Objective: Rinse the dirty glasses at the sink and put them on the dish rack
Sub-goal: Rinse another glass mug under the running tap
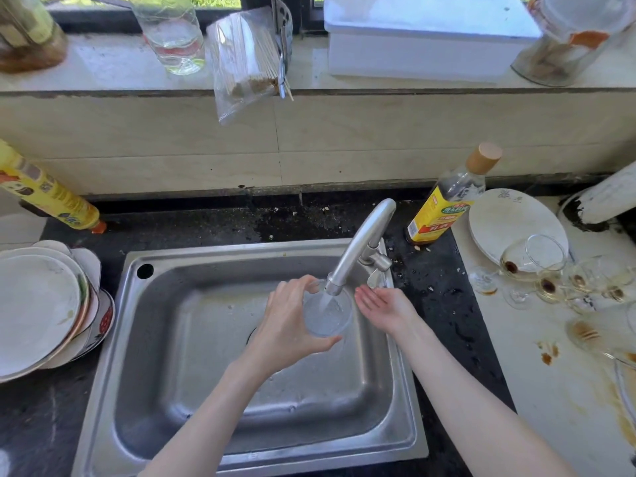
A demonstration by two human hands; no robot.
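Clear glass (327, 313) sits under the faucet (358, 247), water running into it, over the steel sink (192, 339). Left hand (287, 327) grips it, fingers & thumb curled round the rim. Right hand (385, 309) just beside, palm up, fingers relaxed, holding nothing. Dirty glasses (550, 273) lie on the counter at right, w/ brown dregs.

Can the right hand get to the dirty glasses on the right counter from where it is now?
Probably yes. The right hand is open and holds nothing, beside the faucet. The dirty glasses lie on the counter to its right, with only bare wet countertop between. The left hand holds the glass being rinsed.
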